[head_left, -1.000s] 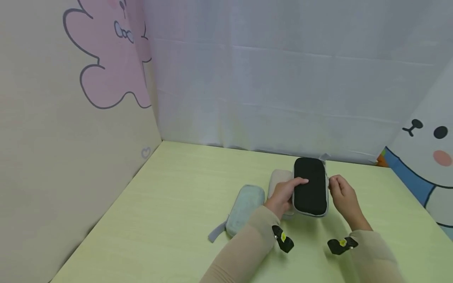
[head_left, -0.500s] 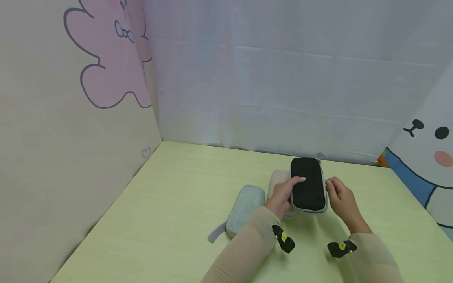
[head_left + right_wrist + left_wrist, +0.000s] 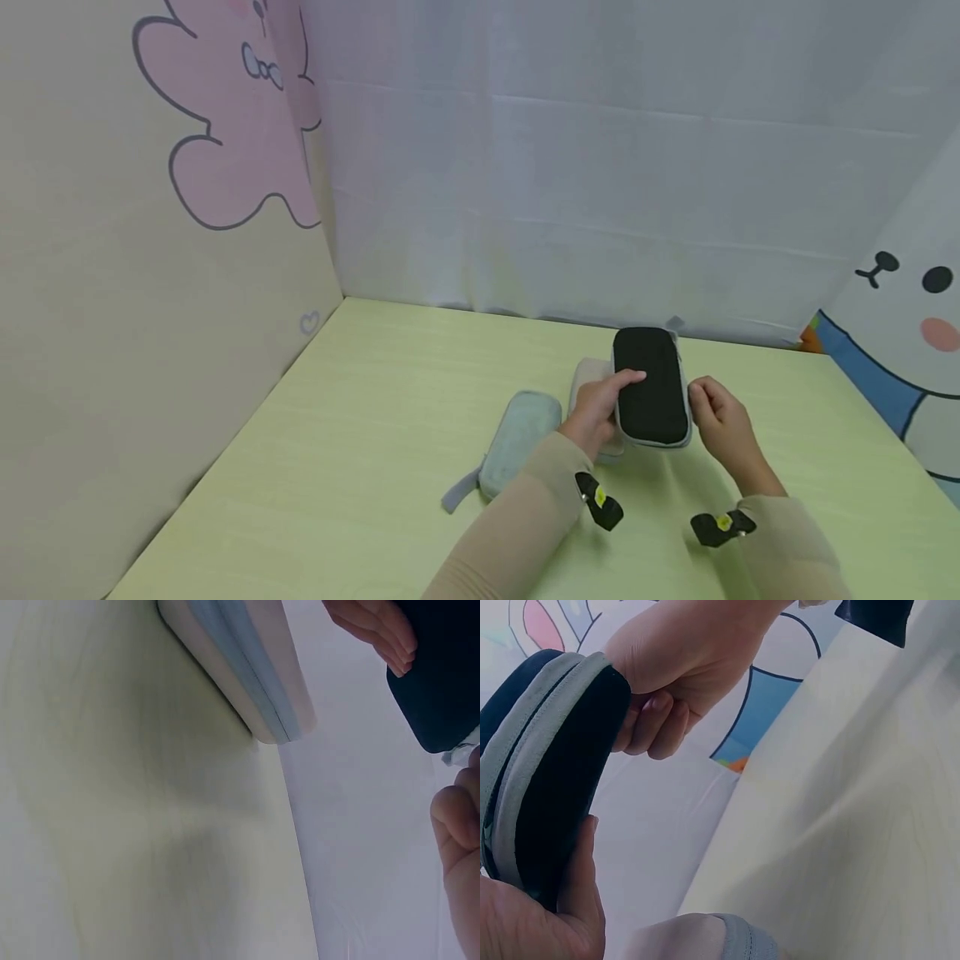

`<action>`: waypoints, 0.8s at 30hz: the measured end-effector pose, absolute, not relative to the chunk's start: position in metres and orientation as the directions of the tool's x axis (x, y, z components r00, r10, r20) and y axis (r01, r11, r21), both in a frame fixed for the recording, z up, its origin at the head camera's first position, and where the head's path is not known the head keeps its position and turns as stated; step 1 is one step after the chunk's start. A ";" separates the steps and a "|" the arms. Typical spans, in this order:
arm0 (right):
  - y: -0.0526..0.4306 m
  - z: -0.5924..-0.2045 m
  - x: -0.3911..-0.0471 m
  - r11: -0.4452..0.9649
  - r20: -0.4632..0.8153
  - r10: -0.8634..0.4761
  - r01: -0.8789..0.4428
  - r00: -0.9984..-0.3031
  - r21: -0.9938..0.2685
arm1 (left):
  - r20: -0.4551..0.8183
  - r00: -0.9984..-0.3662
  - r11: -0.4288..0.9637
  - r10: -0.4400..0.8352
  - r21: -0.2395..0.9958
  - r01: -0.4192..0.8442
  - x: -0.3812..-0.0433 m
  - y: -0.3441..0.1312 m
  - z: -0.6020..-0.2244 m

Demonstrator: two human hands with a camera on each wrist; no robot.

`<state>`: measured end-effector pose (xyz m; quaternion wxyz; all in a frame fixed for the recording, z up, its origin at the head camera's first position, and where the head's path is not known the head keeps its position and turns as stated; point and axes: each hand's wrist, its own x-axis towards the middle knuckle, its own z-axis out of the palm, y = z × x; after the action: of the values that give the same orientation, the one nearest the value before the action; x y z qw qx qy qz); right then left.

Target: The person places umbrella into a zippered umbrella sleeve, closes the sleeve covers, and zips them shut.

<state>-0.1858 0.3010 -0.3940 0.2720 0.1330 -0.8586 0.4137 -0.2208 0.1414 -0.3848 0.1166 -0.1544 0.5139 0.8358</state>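
Note:
A black pencil case (image 3: pixel 652 392) with a grey zipper band (image 3: pixel 536 750) is held above the table, its black face toward the head camera. My left hand (image 3: pixel 596 412) grips its left side, thumb across the face and fingers behind. At the right edge, my right hand (image 3: pixel 727 425) has curled fingers pinching at the zipper; the pull itself is hidden by them. In the left wrist view the right hand (image 3: pixel 682 667) meets the band's upper end. Partly behind the left hand lies a beige pencil case (image 3: pixel 588 372), and left of it a pale green one (image 3: pixel 521 442).
A grey strap (image 3: pixel 460 490) sticks out from the pale green case onto the yellowish table (image 3: pixel 337 433). Behind the table's far edge hangs a whitish curtain (image 3: pixel 585 192). Walls with cartoon figures stand at left and right.
The black case has shifted slightly left and away, tilting a little, with my left hand still gripping it. My right hand has shifted slightly left with it, staying at its right edge.

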 end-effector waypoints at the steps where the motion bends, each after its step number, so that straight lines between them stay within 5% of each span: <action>1: 0.301 -0.395 -0.186 0.622 0.577 -0.013 -0.458 -0.817 -0.635 | -0.383 -0.923 -0.444 0.034 0.822 -0.357 -0.221 0.141 -0.385; 24: 0.288 -0.373 -0.152 0.627 0.614 -0.166 -0.563 -0.771 -0.538 | -0.439 -0.898 -0.441 0.042 0.798 -0.410 -0.219 0.141 -0.388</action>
<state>-0.1524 0.2883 -0.3729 0.2640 0.2113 -0.8624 0.3767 -0.2192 0.1407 -0.3876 0.1363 -0.1805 0.5109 0.8294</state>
